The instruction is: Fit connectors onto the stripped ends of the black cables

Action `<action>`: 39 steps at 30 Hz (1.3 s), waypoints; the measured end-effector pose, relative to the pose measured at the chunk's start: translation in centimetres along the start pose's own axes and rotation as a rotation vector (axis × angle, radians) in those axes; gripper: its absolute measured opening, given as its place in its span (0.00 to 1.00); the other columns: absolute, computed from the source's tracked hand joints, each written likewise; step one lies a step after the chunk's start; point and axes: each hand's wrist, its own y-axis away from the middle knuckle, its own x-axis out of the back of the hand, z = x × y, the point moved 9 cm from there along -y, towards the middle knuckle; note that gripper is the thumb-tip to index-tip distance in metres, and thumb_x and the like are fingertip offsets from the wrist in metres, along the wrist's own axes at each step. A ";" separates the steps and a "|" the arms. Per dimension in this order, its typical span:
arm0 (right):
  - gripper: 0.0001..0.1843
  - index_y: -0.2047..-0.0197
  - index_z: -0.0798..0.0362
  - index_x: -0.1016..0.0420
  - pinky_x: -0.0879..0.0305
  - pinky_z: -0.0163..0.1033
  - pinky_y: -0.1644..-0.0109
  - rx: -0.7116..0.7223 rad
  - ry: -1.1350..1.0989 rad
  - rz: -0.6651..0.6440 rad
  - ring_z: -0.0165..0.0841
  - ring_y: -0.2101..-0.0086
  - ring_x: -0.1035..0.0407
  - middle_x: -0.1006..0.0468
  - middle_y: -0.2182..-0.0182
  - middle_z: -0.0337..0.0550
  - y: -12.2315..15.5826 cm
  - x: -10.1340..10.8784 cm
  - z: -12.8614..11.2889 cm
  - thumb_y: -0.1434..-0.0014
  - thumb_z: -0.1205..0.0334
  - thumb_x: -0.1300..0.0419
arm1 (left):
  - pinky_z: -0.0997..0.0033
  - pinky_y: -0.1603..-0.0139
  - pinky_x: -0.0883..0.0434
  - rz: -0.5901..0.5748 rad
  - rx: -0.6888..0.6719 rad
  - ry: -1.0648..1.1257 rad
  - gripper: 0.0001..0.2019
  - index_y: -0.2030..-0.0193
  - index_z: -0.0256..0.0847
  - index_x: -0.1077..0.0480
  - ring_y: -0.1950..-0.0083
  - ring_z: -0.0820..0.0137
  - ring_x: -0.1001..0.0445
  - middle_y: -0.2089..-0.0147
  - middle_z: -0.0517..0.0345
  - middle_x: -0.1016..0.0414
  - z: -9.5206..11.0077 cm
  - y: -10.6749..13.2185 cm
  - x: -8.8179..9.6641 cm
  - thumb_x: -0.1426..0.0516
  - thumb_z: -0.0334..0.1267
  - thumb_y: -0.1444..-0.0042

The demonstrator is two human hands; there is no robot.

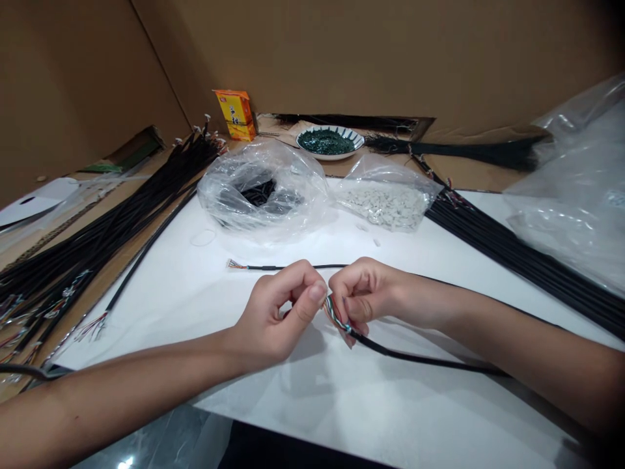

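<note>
My right hand [361, 293] is closed in a pinch on the end of a black cable [415, 356], where several thin coloured wires [333, 314] fan out of the sheath. My left hand [280, 309] is closed too, thumb and fingers pressed together right at those wire tips; what it pinches is too small to make out. Both hands hover just above the white sheet [195, 293]. The cable trails off to the right under my right forearm. Another black cable [283, 267] lies just behind my hands.
Bundles of black cables lie at left [97, 228] and right [512, 251]. Behind stand a clear bag of black parts [263, 192], a bag of white pieces [385, 202], a dish of green bits [329, 142], an orange box [237, 114] and a big plastic bag [576, 189].
</note>
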 end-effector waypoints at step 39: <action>0.11 0.71 0.62 0.29 0.36 0.29 0.72 0.179 -0.236 -0.097 0.25 0.76 0.30 0.27 0.76 0.41 -0.1 -1.2 0.1 0.39 0.65 0.44 | 0.80 0.80 0.49 -0.050 0.029 -0.032 0.10 0.68 0.39 0.38 0.80 0.82 0.44 0.78 0.64 0.42 -0.5 0.3 -0.1 0.51 0.38 0.36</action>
